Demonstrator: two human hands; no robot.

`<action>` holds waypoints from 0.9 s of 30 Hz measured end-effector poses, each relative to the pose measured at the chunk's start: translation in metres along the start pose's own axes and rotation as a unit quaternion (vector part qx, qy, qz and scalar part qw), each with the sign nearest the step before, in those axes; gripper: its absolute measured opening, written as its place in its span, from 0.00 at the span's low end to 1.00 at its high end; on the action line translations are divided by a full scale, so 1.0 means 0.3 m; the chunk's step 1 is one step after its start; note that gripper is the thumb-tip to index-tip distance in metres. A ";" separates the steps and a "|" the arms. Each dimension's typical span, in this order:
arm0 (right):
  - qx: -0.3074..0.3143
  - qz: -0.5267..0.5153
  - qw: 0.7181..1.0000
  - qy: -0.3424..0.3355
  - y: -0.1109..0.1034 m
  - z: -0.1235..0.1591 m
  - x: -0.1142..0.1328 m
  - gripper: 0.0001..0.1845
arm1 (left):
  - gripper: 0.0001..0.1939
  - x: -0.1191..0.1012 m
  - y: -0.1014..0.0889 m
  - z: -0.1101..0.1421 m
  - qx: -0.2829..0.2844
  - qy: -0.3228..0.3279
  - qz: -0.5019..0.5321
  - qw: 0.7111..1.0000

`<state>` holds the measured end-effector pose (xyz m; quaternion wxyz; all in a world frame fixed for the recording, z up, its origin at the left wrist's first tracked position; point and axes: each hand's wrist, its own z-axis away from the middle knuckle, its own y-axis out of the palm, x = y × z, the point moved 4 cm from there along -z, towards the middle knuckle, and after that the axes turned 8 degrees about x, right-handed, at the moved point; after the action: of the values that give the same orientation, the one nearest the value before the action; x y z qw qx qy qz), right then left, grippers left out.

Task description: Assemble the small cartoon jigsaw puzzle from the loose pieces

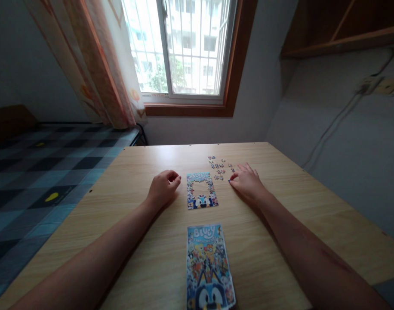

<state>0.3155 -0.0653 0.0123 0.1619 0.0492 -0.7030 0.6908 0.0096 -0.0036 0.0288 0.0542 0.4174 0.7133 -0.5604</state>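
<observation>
1. While the right hand [247, 181] pinches a small blue piece [229, 181] between its fingers at the counter [145, 267], loose pieces [219, 177] lie nearby.
2. Left hand [163, 187]: fingers curled, narrow; whether their tips touch cannot be told.
3. The hollow-centred puzzle [202, 202] lies between both hands, beyond the "BLUEY" package [210, 262].

The bare left hand [164, 187] and bare right hand [247, 182] have slim fingers; the left forearm [109, 241] is bare, the bare right forearm [300, 245] faintly marked lengthwise

Puzzle [202, 204] between two hands [163, 187]
</observation>
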 end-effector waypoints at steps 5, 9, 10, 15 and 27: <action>0.012 -0.014 1.000 -0.013 0.006 0.006 -0.003 0.10 | 0.09 -0.007 -0.002 0.001 0.000 0.009 -0.001 1.000; 0.026 -0.018 0.999 -0.027 0.014 0.007 -0.005 0.09 | 0.09 -0.006 -0.001 0.000 0.005 0.003 -0.003 1.000; 0.029 -0.018 0.999 -0.028 0.014 0.007 -0.005 0.09 | 0.09 -0.005 0.000 -0.001 0.007 0.002 -0.003 1.000; 0.046 -0.028 0.998 -0.031 0.008 0.011 0.006 0.07 | 0.09 -0.002 0.005 -0.001 0.012 0.004 -0.004 1.000; 0.084 -0.093 0.980 -0.156 0.011 0.048 0.069 0.02 | 0.09 -0.005 0.006 0.002 0.014 0.012 0.001 1.000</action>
<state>0.2927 -0.0763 0.0153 0.1088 0.2347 -0.6518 0.7129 0.0118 -0.0049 0.0280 0.0403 0.4253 0.7056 -0.5653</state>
